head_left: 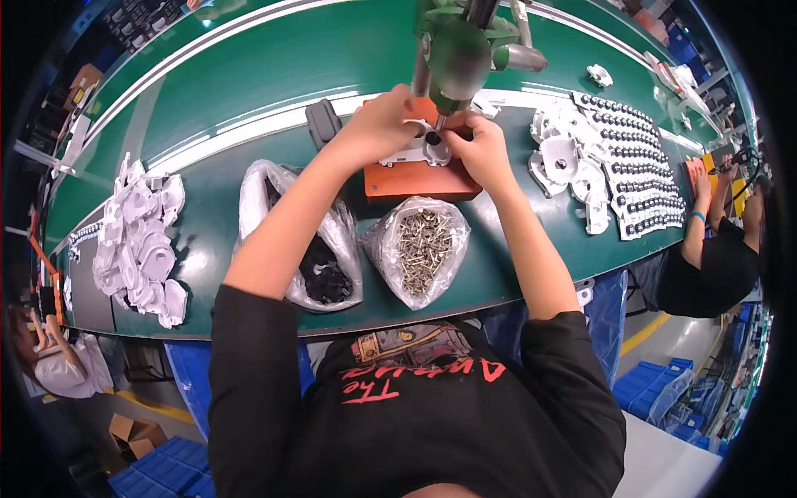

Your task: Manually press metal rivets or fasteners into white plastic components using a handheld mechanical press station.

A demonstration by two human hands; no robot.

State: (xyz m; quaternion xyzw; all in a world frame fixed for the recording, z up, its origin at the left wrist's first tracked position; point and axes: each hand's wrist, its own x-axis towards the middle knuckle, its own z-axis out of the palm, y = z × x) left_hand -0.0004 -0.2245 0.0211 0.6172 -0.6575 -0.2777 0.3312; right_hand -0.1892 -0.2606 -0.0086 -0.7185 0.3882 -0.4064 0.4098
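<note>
A white plastic housing lies on an orange fixture block in front of me. My left hand is closed at the far left of the housing, its fingers curled and partly hidden. At its right end my right hand pinches, thumb and fingertips against the housing's edge. Between the hands, a small black round piece sits on the housing. Just above it comes the metal tip of a green machine head; whether they touch I cannot tell.
A bag of metal screws stands before the block, beside a bag of black parts. White housings lie piled left and right, near rows of black-capped pieces. A dark grey object lies behind my left forearm. A co-worker works at right.
</note>
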